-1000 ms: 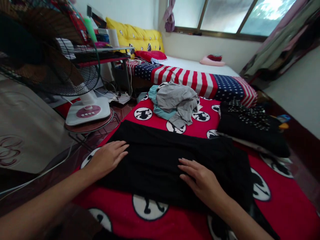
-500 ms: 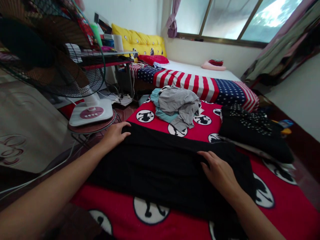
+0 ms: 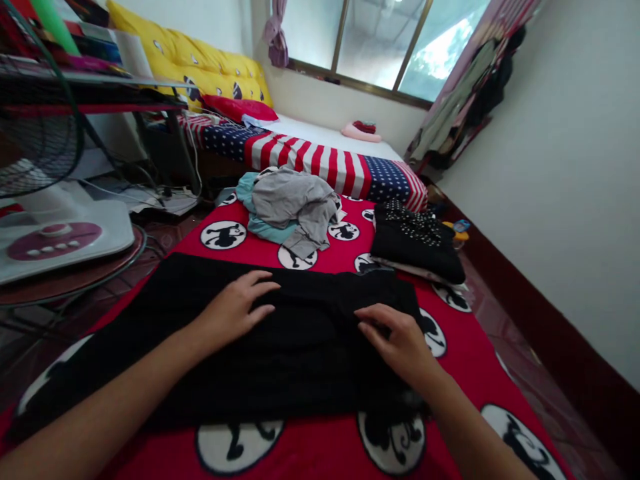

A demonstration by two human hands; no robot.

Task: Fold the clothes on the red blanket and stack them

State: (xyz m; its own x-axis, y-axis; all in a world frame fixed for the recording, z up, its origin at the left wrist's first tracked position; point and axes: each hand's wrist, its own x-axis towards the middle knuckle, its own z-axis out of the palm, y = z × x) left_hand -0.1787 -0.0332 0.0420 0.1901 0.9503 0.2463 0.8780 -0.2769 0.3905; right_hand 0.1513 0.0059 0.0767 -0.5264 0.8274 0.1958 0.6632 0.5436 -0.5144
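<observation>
A black garment (image 3: 295,333) lies spread out across a red blanket (image 3: 475,373) patterned with white circles; its exact kind is hard to make out. My left hand (image 3: 240,303) is over the middle of the cloth, fingers apart and holding nothing. Near the garment's right part, the fingertips of my right hand (image 3: 393,333) pinch a bit of the black fabric. Beyond it a loose heap of grey and light-blue clothes (image 3: 295,203) rests on the blanket. To the right sits a stack of folded dark clothes (image 3: 415,247), with a white-dotted piece on top.
An electric fan (image 3: 55,227) on a round stool stands at the left, beside a cluttered desk (image 3: 135,83). At the back is a bed with a flag-patterned cover (image 3: 320,160). Clothes (image 3: 460,100) hang by the right wall.
The view has turned to the right. My left hand has left the garment's far-left edge and moved in toward its middle. My right hand remains at the cloth's right part.
</observation>
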